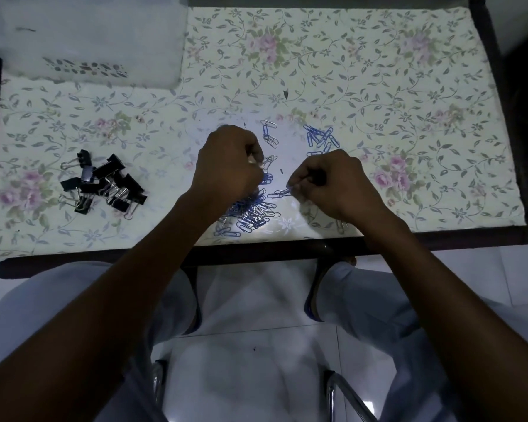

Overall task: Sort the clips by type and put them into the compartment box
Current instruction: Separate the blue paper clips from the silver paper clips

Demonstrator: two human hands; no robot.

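While sorting goes on over the flowered desk (pixel 378 71), kept back at the far left corner: a translucent compartment box (pixel 89 41), blurred, nothing visibly in it. Set well apart at left, probably so as not to mix: a heap of black binder clips (pixel 104 184). Heaped at the near edge between the forearms: a mixed pile of blue and silver paper clips (pixel 253 213). Parted off beyond the right hand: a blue cluster (pixel 320 138); beyond the left, a few silver clips (pixel 269 132) — likely piles by kind. Left hand (pixel 229 162) curled tight over silver clips just above the mixed pile; exact grip hidden. Right hand (pixel 333 184) curled, fingertips pinching one blue paper clip (pixel 282 192) just off the pile.
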